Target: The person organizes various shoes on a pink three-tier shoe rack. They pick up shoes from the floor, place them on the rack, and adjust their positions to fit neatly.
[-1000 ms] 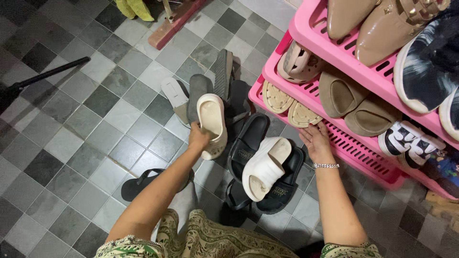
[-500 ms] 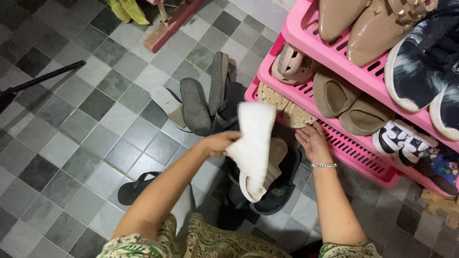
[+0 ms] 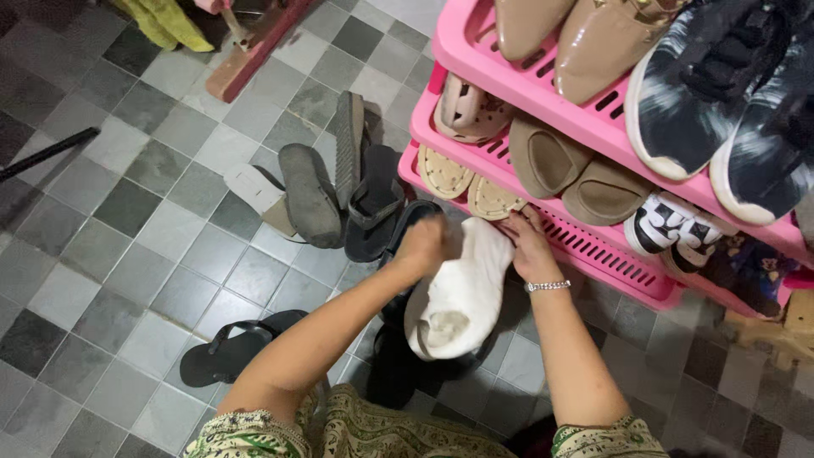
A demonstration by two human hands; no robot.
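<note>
My left hand (image 3: pixel 424 246) grips the far end of a white slide slipper (image 3: pixel 465 293), sole up, over a second white slipper (image 3: pixel 434 332) that lies on black slippers (image 3: pixel 398 373) on the tiled floor. My right hand (image 3: pixel 530 246), a bracelet on its wrist, holds the same end from the right, just in front of the bottom shelf of a pink shoe rack (image 3: pixel 593 246). Woven-sole sandals (image 3: pixel 492 199) lie on that shelf, right behind my fingers.
Grey and black slippers (image 3: pixel 314 195) lie in a heap to the left. A black flip-flop (image 3: pixel 229 348) lies by my left elbow. The rack's upper shelves hold tan shoes (image 3: pixel 551 161), beige heels (image 3: pixel 593 42) and black-and-white sneakers (image 3: pixel 704 93). A black rod (image 3: pixel 47 153) lies far left.
My left hand lifted the white slipper off the floor at the left and carried it right, over the other white slipper. My right hand shifted slightly left to meet it.
</note>
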